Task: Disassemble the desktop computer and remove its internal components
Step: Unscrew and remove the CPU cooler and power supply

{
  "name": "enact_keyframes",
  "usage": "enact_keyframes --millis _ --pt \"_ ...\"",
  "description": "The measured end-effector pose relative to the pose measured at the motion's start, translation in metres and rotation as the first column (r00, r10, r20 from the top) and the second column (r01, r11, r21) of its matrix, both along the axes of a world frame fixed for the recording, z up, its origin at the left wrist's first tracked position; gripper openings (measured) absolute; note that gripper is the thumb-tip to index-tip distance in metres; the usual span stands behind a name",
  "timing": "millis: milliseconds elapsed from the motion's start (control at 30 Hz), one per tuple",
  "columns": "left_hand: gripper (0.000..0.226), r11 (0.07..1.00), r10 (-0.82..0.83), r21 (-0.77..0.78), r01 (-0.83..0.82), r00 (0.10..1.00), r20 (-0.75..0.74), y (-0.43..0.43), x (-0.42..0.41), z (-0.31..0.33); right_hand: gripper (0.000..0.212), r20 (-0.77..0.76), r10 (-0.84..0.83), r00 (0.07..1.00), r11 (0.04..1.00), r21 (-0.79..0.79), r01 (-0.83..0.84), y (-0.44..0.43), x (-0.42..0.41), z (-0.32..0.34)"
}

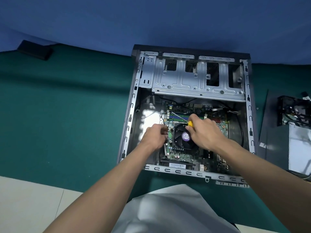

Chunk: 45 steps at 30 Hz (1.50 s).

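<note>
Both hands worked at frame centre inside the open grey metal computer case: the right hand gripped a yellow-handled screwdriver, while the left hand pinched something unclear beside the black cooler fan. Seating the tip squarely before turning would have avoided slipping onto the green motherboard.

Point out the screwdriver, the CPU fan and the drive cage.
screwdriver [190, 123], head view, yellow handle by the right hand
CPU fan [185, 136], head view, purple hub label
drive cage [185, 81], head view, flat metal top
</note>
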<state>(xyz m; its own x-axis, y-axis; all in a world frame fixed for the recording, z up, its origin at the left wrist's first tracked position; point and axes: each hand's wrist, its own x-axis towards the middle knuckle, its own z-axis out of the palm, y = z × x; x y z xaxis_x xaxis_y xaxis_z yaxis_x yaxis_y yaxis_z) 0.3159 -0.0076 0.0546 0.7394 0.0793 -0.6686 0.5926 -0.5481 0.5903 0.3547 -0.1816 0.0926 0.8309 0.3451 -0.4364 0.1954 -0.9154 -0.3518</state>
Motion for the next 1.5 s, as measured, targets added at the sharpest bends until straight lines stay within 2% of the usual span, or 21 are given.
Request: enact_keyframes --millis 100,300,367,433,533,633,700,800,867,967,1167,1333,1500 --pt "0.023 0.999 -0.023 -0.026 0.022 1.000 -0.018 0.001 -0.001 0.001 0.017 -0.002 -0.024 1.000 0.999 0.030 0.024 -0.001 0.001 0.003" --pt "0.027 0.987 -0.111 -0.121 0.101 0.991 -0.073 0.004 -0.002 0.004 0.019 -0.092 -0.088 0.992 0.992 0.083 0.095 -0.006 0.003 0.006" --pt "0.029 0.986 -0.113 -0.129 0.101 0.990 -0.082 0.004 -0.003 0.004 0.019 -0.056 -0.097 0.994 0.989 0.106 0.103 -0.007 0.002 0.009" --pt "0.035 0.986 -0.132 -0.119 0.120 0.987 -0.093 0.002 -0.003 0.006 0.021 0.050 -0.094 0.994 0.989 0.115 0.088 -0.006 0.001 0.014" --pt "0.049 0.968 -0.241 -0.092 0.232 0.965 -0.102 0.000 -0.003 0.013 0.025 0.194 -0.094 0.976 0.993 0.092 0.077 -0.005 -0.005 0.023" --pt "0.062 0.930 -0.366 -0.002 0.367 0.927 -0.082 0.000 -0.004 0.020 0.025 0.133 -0.132 0.982 0.989 0.092 0.120 -0.004 -0.012 0.029" --pt "0.061 0.938 -0.346 0.000 0.347 0.935 -0.072 -0.002 -0.005 0.019 0.024 0.085 -0.109 0.990 0.990 0.097 0.101 -0.004 -0.016 0.032" --pt "0.056 0.980 -0.192 -0.068 0.187 0.979 -0.070 -0.005 -0.008 0.014 0.028 0.042 -0.051 0.998 0.995 0.091 0.047 -0.005 -0.016 0.036" --pt "0.055 0.983 -0.156 -0.108 0.148 0.985 -0.068 -0.005 -0.008 0.014 0.029 -0.007 -0.081 0.997 0.990 0.117 0.082 -0.005 -0.014 0.039" --pt "0.044 0.981 -0.179 -0.090 0.174 0.982 -0.053 -0.002 -0.006 0.013 0.015 -0.008 -0.138 0.990 0.981 0.140 0.138 -0.005 -0.009 0.043" --pt "0.049 0.967 -0.229 -0.137 0.215 0.969 -0.096 0.007 -0.006 0.010 0.020 0.103 -0.219 0.970 0.951 0.243 0.189 0.007 -0.008 0.050" --pt "0.055 0.956 -0.277 -0.128 0.264 0.957 -0.091 0.007 -0.008 0.009 0.021 0.084 -0.181 0.980 0.966 0.200 0.162 0.015 -0.006 0.049" --pt "0.047 0.957 -0.286 -0.070 0.282 0.956 -0.069 0.006 -0.009 0.009 0.016 0.078 -0.154 0.985 0.977 0.159 0.140 0.019 -0.005 0.049"
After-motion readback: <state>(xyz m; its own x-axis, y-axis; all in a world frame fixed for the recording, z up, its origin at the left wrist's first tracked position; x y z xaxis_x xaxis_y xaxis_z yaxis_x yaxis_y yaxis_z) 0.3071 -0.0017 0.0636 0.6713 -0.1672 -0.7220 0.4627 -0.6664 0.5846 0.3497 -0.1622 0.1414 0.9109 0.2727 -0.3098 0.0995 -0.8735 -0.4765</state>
